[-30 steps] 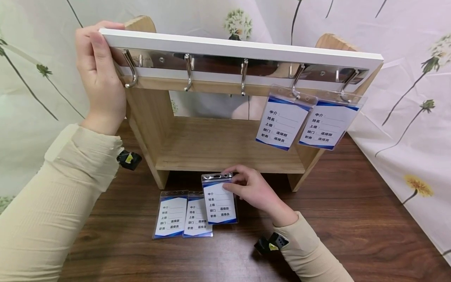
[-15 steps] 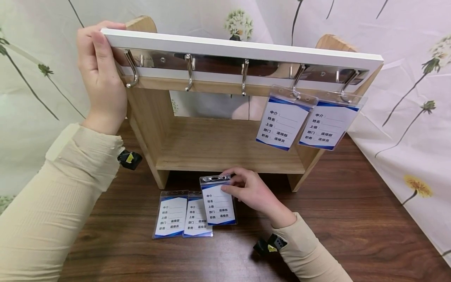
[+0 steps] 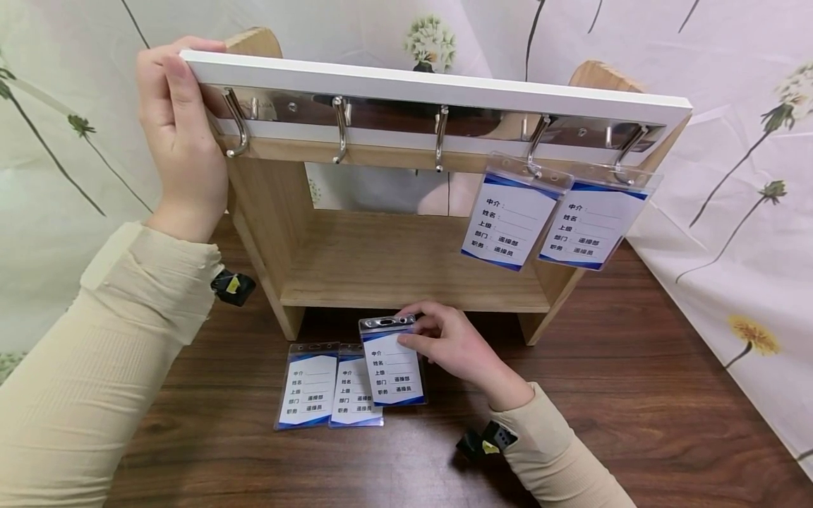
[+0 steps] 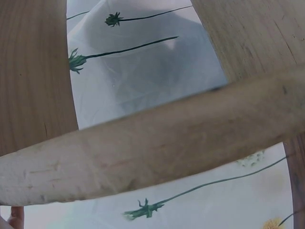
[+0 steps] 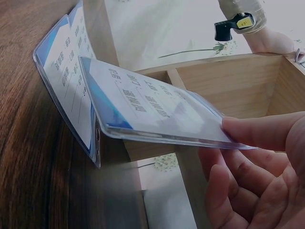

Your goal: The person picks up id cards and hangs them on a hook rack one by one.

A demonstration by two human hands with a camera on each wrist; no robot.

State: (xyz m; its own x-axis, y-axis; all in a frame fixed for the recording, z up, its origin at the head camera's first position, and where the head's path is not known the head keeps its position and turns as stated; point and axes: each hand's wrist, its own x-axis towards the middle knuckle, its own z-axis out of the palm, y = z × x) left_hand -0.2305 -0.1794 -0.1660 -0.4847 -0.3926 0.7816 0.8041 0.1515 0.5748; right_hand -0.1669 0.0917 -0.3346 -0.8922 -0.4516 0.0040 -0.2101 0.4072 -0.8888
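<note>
My right hand [image 3: 454,346] pinches the upper right edge of a clear ID badge holder [image 3: 392,370] between thumb and fingers. In the right wrist view this badge [image 5: 147,105] is tilted up off the table. Its lower left part overlaps a second badge [image 3: 353,395] lying flat, and a third badge [image 3: 308,388] lies to the left of that. With the thumb in front and fingers behind, my left hand [image 3: 181,141] grips the left end of the wooden hook rack [image 3: 432,77]. Two more badges [image 3: 511,220] hang from the two rightmost metal hooks [image 3: 536,141].
Three hooks [image 3: 438,141] at the left and middle carry nothing. Below them is the rack's wooden shelf [image 3: 413,261], on a dark wood table [image 3: 603,367]. A flower-printed cloth [image 3: 718,212] stands behind. A wooden bar [image 4: 152,143] crosses the left wrist view.
The pinched badge has shifted slightly left and its top has tilted a little. My right hand has moved slightly left with it. The left hand keeps its hold on the rack.
</note>
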